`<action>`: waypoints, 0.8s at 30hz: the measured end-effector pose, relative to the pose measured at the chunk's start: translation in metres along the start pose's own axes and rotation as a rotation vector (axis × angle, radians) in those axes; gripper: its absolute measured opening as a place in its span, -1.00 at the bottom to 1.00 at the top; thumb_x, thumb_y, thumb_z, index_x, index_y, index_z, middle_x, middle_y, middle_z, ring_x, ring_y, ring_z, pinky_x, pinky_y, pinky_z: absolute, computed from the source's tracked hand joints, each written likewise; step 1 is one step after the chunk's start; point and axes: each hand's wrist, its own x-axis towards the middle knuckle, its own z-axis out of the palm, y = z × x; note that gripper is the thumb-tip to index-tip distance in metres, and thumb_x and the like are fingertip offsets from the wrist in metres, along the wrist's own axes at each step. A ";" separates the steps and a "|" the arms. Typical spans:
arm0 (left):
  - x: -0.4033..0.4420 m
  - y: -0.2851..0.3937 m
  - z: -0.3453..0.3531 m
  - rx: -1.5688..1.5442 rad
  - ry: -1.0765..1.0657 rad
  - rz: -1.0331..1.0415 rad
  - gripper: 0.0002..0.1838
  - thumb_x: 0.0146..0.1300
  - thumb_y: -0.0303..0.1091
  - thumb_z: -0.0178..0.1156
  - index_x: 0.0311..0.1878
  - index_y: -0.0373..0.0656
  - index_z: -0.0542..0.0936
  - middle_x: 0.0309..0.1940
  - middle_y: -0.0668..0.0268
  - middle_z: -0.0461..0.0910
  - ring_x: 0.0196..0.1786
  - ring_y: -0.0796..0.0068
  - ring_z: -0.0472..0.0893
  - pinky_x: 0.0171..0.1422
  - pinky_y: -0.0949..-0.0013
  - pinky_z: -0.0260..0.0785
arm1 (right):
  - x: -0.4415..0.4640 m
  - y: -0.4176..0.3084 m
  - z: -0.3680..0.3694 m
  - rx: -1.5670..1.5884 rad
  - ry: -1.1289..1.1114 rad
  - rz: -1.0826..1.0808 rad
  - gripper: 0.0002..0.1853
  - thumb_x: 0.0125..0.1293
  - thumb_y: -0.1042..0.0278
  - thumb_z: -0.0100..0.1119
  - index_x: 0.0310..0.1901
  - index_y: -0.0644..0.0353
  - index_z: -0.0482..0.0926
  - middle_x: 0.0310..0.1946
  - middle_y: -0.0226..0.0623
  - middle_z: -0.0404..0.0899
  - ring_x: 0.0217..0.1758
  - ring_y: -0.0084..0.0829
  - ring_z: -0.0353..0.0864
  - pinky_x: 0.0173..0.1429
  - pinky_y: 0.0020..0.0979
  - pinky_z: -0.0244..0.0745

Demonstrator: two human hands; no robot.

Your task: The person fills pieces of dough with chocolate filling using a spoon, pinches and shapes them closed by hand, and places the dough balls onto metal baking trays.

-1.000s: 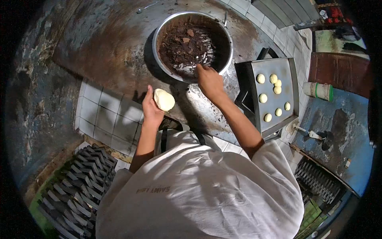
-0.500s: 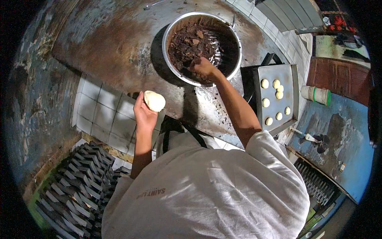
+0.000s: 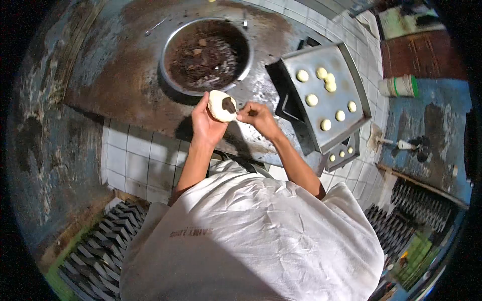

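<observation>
My left hand [image 3: 207,124] holds a flattened piece of pale dough [image 3: 217,106] up in front of the pot, the thumb along its left side. A dark brown lump of filling [image 3: 229,104] lies on the dough's right half. At the dough's right edge, my right hand [image 3: 258,119] has its fingertips pinched together on the rim of it. Just beyond both hands stands a large round metal pot [image 3: 164,67] with dark, crumbly brown filling [image 3: 193,62] and a few lighter chunks inside.
Right of the pot, a metal baking tray [image 3: 346,120] carries several pale dough balls [image 3: 311,100]. Part of another tray [image 3: 346,158] with small dough pieces shows below it. A spoon-like utensil [image 3: 155,27] lies on the worn table [image 3: 125,70]. Stacked dark slats [image 3: 100,251] stand lower left.
My right hand has left the pot and come to the dough's edge. Brown filling now sits on the dough. My left hand has moved up and right; the whole view has shifted.
</observation>
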 end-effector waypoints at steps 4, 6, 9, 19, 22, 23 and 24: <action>-0.010 -0.062 -0.003 -0.058 -0.046 -0.099 -0.62 0.59 -0.04 0.00 0.15 -0.13 0.58 0.11 0.21 0.65 0.21 0.22 0.60 0.41 0.02 0.40 | -0.107 0.071 -0.042 0.100 0.196 0.159 -0.84 0.30 0.40 0.47 -0.32 0.19 0.62 -0.36 -0.51 0.60 -0.32 -0.66 0.47 -0.16 -0.53 0.38; -0.016 -0.087 0.010 -0.048 -0.003 -0.110 -0.60 0.58 -0.02 0.02 0.17 -0.13 0.58 0.13 0.20 0.65 0.23 0.21 0.60 0.44 0.01 0.38 | -0.147 0.098 -0.060 0.233 0.272 0.163 -0.85 0.35 0.38 0.41 -0.29 0.19 0.61 -0.35 -0.49 0.61 -0.33 -0.66 0.48 -0.15 -0.53 0.39; -0.019 -0.122 0.010 -0.143 -0.163 -0.176 -0.60 0.56 0.00 0.06 0.13 -0.12 0.61 0.12 0.21 0.67 0.23 0.19 0.59 0.44 0.01 0.37 | -0.179 0.121 -0.091 0.422 0.286 0.168 -0.86 0.46 0.34 0.30 -0.24 0.17 0.59 -0.35 -0.45 0.63 -0.34 -0.66 0.50 -0.16 -0.54 0.41; -0.047 -0.187 0.033 -0.055 -0.151 -0.247 -0.26 0.44 0.32 0.06 0.25 -0.24 0.51 0.23 0.10 0.58 0.30 0.10 0.53 0.49 0.00 0.29 | -0.172 0.081 -0.109 -0.382 0.533 -0.042 -0.57 0.52 0.05 0.12 -0.02 0.35 0.68 -0.02 0.09 0.69 0.13 0.00 0.65 0.22 -0.15 0.49; -0.052 -0.195 0.044 0.159 -0.276 -0.245 -0.19 0.44 0.35 0.03 0.30 -0.31 0.45 0.25 0.06 0.54 0.31 0.09 0.51 0.51 0.01 0.27 | -0.163 0.010 -0.100 0.649 0.086 0.104 -0.28 0.54 -0.30 0.00 0.36 0.24 0.48 0.28 -0.25 0.54 0.36 -0.33 0.48 0.45 -0.31 0.32; -0.049 -0.195 0.041 0.173 -0.210 -0.242 -0.22 0.47 0.30 0.04 0.31 -0.34 0.43 0.23 0.06 0.55 0.31 0.13 0.52 0.49 0.04 0.30 | -0.160 0.007 -0.098 0.787 0.042 0.204 -0.34 0.56 -0.22 0.01 0.42 0.18 0.42 0.28 -0.30 0.53 0.34 -0.36 0.48 0.42 -0.29 0.36; -0.048 -0.195 0.038 0.170 -0.217 -0.239 -0.22 0.47 0.30 0.04 0.31 -0.34 0.43 0.23 0.06 0.55 0.31 0.13 0.52 0.49 0.04 0.30 | -0.156 0.003 -0.097 0.924 -0.006 0.304 -0.37 0.59 -0.14 0.02 0.48 0.12 0.35 0.28 -0.36 0.52 0.33 -0.39 0.49 0.39 -0.26 0.40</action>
